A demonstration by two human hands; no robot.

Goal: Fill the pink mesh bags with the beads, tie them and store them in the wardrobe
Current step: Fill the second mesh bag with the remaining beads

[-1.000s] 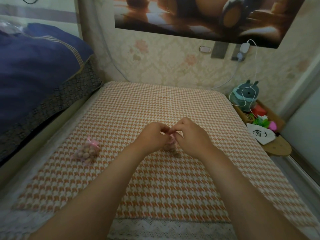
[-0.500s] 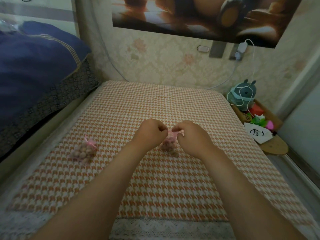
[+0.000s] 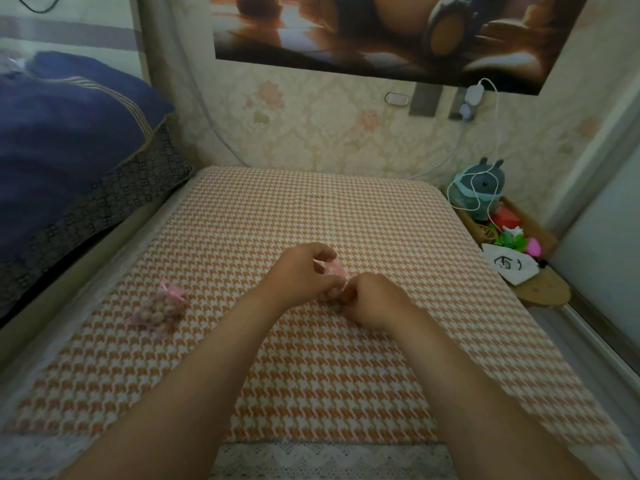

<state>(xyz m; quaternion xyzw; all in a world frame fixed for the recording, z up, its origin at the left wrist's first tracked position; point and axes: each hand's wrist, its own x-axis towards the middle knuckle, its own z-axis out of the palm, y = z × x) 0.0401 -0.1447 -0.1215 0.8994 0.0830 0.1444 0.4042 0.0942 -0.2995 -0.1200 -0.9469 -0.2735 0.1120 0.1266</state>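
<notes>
A pink mesh bag [image 3: 334, 270] with beads sits between my hands in the middle of the orange houndstooth table [image 3: 311, 216]. My left hand [image 3: 304, 271] pinches the pink ribbon at the bag's top. My right hand [image 3: 372, 301] is curled tight against the bag's lower side and pinches its ribbon; the beads are mostly hidden behind both hands. A second pink mesh bag [image 3: 161, 308], full of beads and tied with a pink bow, lies on the cloth to the left, apart from both hands.
A blue quilt [image 3: 65, 140] lies on the bed at the left. A low wooden shelf [image 3: 543, 289] at the right holds a grey plush toy [image 3: 481, 188], a white pouch [image 3: 510, 265] and small colourful items. The wallpapered wall stands behind the table.
My right hand has dropped lower and nearer, while my left hand has stayed up at the bag's top, so the two hands have pulled apart along the ribbon.
</notes>
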